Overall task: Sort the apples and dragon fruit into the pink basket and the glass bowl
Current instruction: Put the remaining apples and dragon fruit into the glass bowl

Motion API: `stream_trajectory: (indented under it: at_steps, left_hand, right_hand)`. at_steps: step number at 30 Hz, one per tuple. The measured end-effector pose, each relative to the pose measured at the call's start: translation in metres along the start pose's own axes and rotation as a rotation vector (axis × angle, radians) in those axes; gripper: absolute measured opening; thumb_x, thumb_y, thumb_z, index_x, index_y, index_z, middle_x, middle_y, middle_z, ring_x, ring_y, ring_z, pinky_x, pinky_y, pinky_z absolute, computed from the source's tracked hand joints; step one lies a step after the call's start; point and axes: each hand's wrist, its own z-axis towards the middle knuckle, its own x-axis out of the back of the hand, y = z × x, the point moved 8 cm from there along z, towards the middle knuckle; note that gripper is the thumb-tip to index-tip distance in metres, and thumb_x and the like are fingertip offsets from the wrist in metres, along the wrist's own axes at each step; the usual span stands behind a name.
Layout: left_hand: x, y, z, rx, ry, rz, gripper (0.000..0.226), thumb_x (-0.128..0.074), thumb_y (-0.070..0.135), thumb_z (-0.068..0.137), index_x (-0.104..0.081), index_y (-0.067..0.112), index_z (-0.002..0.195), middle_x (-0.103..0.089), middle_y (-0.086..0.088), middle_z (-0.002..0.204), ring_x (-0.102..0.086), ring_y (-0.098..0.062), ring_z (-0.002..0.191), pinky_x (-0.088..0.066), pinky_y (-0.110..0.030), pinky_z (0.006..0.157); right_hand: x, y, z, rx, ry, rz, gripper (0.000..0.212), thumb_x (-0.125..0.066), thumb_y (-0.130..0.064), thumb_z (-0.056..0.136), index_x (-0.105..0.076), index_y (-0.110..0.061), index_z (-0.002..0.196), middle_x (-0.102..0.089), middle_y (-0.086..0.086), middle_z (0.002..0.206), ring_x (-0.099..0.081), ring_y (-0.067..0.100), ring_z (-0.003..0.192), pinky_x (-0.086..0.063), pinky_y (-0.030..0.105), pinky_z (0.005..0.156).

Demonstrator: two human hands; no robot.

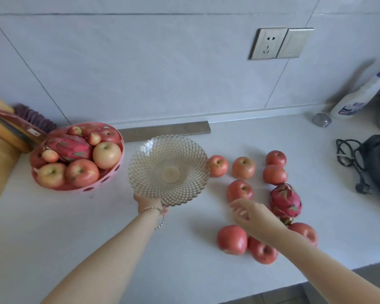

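In the head view, the left hand (149, 205) grips the near rim, at about 6 o'clock, of the clear faceted glass bowl (169, 154), which stands empty on the white countertop (97, 227). At the bowl's 9 o'clock the round pink plastic basket (92, 189) is piled with fruit of both kinds. From the bowl's 3 to 5 o'clock lie the loose red apples (243, 168), with the magenta scaly dragon fruit (285, 200) among them. The right hand (248, 213) hovers over these, fingers loosely spread and holding nothing. The apples look firm, smooth and apt to roll, so I'd wrap the whole palm round the widest part. The dragon fruit seems heavier and softer-skinned; cup its middle rather than tug a scale. The glass is brittle, so fruit should be set in, not dropped.
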Motion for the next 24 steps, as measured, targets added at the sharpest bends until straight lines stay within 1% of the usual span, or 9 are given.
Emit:
stream_trajectory:
  at_steps: [2,4,7,9,14,18,20,22,24]
  left_hand:
    - [0.000,-0.005,-0.002,0.004,0.057,-0.061,0.055,-0.048,-0.001,0.086,-0.024,0.016,0.133,-0.044,-0.011,0.136,-0.058,-0.034,0.092,-0.053,-0.043,0.065]
    - [0.003,-0.013,-0.001,0.045,0.074,-0.092,0.050,-0.040,-0.003,0.088,-0.022,0.015,0.131,-0.041,-0.012,0.141,-0.057,-0.040,0.107,-0.054,-0.045,0.064]
    - [0.009,-0.031,-0.016,0.080,0.105,-0.073,0.048,-0.035,-0.002,0.088,-0.019,0.016,0.131,-0.045,-0.017,0.138,-0.062,-0.041,0.090,-0.053,-0.037,0.045]
    - [0.015,-0.040,-0.026,0.084,0.101,-0.040,0.054,-0.041,-0.002,0.087,-0.018,0.016,0.133,-0.045,-0.018,0.137,-0.062,-0.037,0.079,-0.054,-0.039,0.047]
    - [0.035,-0.056,-0.051,0.067,0.068,0.138,0.059,-0.045,-0.004,0.088,-0.017,0.020,0.135,-0.047,-0.019,0.134,-0.060,-0.028,0.060,-0.056,-0.034,0.048]
    - [0.044,-0.068,-0.065,0.059,0.005,0.266,0.062,-0.041,-0.007,0.090,-0.010,0.017,0.138,-0.049,-0.028,0.130,-0.061,-0.032,0.065,-0.055,-0.043,0.067]
    - [0.048,-0.071,-0.067,0.072,-0.012,0.294,0.058,-0.039,-0.009,0.090,-0.013,0.014,0.136,-0.050,-0.029,0.128,-0.062,-0.033,0.066,-0.053,-0.047,0.073]
    - [0.050,-0.073,-0.068,0.095,-0.017,0.295,0.057,-0.039,-0.009,0.090,-0.014,0.012,0.136,-0.048,-0.027,0.130,-0.061,-0.033,0.065,-0.052,-0.045,0.069]
    - [0.053,-0.069,-0.072,0.045,0.038,0.500,0.068,-0.045,-0.004,0.088,-0.005,0.011,0.142,-0.039,-0.024,0.139,-0.061,-0.037,0.086,-0.050,-0.046,0.081]
  right_hand:
    - [0.003,0.011,-0.001,0.095,-0.005,-0.128,0.030,-0.056,-0.016,0.084,-0.061,-0.021,0.114,-0.058,-0.002,0.106,-0.053,0.022,0.105,-0.043,0.032,0.092]
    - [0.000,0.018,0.001,0.124,0.005,-0.117,0.029,-0.058,-0.017,0.084,-0.062,-0.018,0.113,-0.054,0.001,0.116,-0.043,0.022,0.113,-0.036,0.030,0.099]
    - [0.002,0.033,0.001,0.093,0.028,-0.047,0.030,-0.059,-0.020,0.084,-0.061,-0.019,0.115,-0.050,0.004,0.120,-0.036,0.024,0.118,-0.030,0.029,0.101]
    - [-0.003,0.036,0.000,0.113,0.015,-0.063,0.039,-0.063,-0.025,0.081,-0.057,-0.019,0.120,-0.050,0.002,0.124,-0.036,0.024,0.121,-0.030,0.029,0.102]
    - [-0.050,0.029,-0.009,0.251,-0.199,-0.468,0.081,-0.067,-0.053,0.071,-0.031,-0.026,0.139,-0.043,-0.003,0.139,-0.033,0.022,0.132,-0.023,0.039,0.112]
    - [-0.069,0.029,-0.005,0.268,-0.147,-0.596,0.081,-0.067,-0.047,0.071,-0.031,-0.022,0.138,-0.046,0.002,0.134,-0.043,0.024,0.125,-0.025,0.035,0.110]
    - [-0.067,0.030,-0.002,0.248,-0.090,-0.505,0.072,-0.067,-0.045,0.068,-0.040,-0.023,0.131,-0.053,0.000,0.126,-0.050,0.023,0.117,-0.030,0.031,0.105]
    - [-0.057,0.031,-0.002,0.195,-0.059,-0.368,0.066,-0.070,-0.046,0.063,-0.048,-0.025,0.122,-0.058,-0.002,0.117,-0.055,0.023,0.108,-0.037,0.029,0.095]
    - [-0.039,0.026,-0.005,0.162,0.012,-0.230,0.065,-0.071,-0.050,0.059,-0.051,-0.026,0.116,-0.060,-0.004,0.111,-0.057,0.021,0.101,-0.041,0.029,0.088]
